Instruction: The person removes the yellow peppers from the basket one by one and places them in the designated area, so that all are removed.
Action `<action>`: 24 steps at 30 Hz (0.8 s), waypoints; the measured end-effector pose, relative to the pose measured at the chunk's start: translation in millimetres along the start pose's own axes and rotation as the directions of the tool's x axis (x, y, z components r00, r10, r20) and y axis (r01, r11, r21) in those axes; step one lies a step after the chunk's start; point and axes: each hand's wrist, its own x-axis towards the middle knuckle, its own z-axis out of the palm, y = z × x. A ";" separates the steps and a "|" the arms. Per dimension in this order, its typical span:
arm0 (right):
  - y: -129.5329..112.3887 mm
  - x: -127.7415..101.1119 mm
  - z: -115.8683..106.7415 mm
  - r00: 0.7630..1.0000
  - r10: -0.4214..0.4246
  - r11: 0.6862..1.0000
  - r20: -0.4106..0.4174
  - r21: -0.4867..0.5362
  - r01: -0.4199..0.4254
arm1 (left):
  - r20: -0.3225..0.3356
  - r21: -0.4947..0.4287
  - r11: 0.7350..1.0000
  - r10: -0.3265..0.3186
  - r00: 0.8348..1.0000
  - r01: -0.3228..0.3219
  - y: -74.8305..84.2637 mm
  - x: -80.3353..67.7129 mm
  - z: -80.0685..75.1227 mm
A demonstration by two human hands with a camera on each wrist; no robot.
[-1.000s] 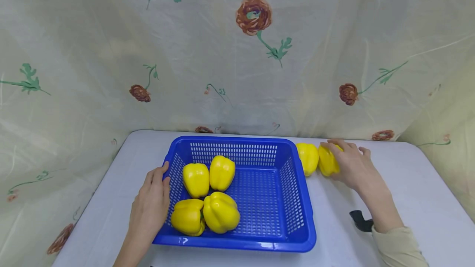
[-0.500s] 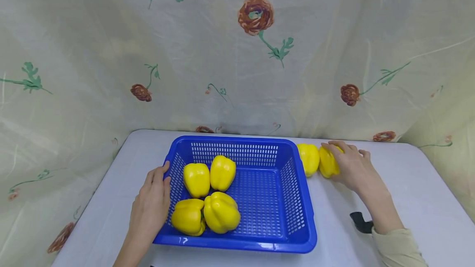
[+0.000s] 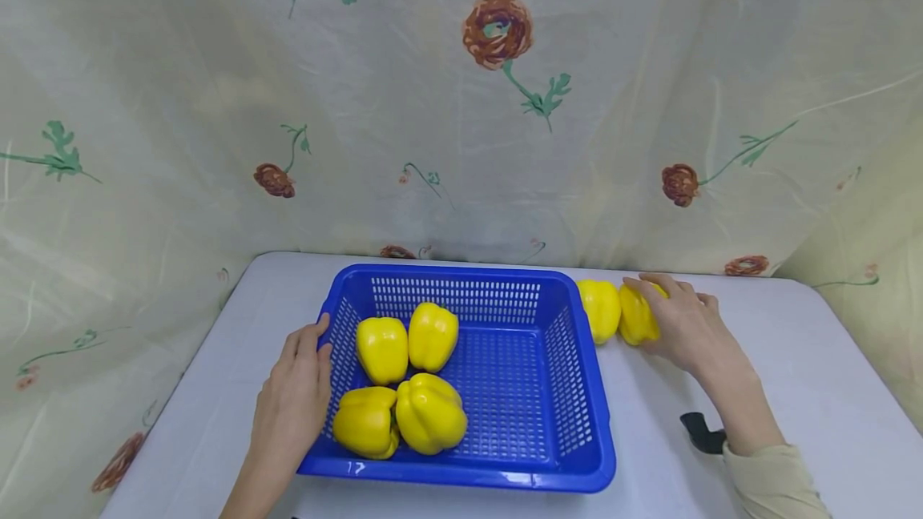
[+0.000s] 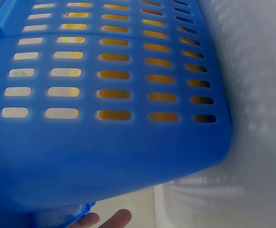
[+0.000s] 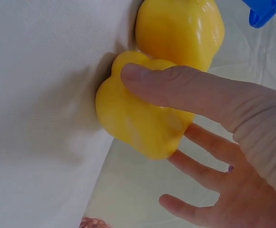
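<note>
In the head view, my right hand (image 3: 685, 327) grips a yellow bell pepper (image 3: 637, 317) on the table's far right side. The right wrist view shows the thumb across that bell pepper (image 5: 142, 114), with fingers at its other side. A second yellow bell pepper (image 3: 600, 309) sits beside it, next to the basket. My left hand (image 3: 294, 383) holds the left rim of a blue plastic basket (image 3: 461, 473). Several yellow bell peppers (image 3: 431, 413) lie in the basket's left half. In the left wrist view, the slotted basket wall (image 4: 105, 156) fills most of the picture, two fingertips below it.
A white cloth covers the table (image 3: 815, 391). Close to my right forearm lies a small black curved object (image 3: 701, 432). Behind the table hangs a pale curtain (image 3: 404, 102) with flowers on it.
The head view has shifted very slightly. Both hands keep their places, and the peppers and the basket stay where they were.
</note>
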 end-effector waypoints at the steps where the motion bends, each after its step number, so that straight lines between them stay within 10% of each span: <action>1: 0.0 -0.3 0.0 1.000 0.002 1.000 0.002 0.000 -0.002 | 0.001 0.001 1.000 -0.001 1.000 0.001 0.0 0.1 0.1; 24: -14.5 -9.4 -15.9 0.998 -0.033 0.999 -0.046 -0.031 0.031 | -0.002 -0.001 1.000 0.006 1.000 -0.006 -0.1 -0.4 0.6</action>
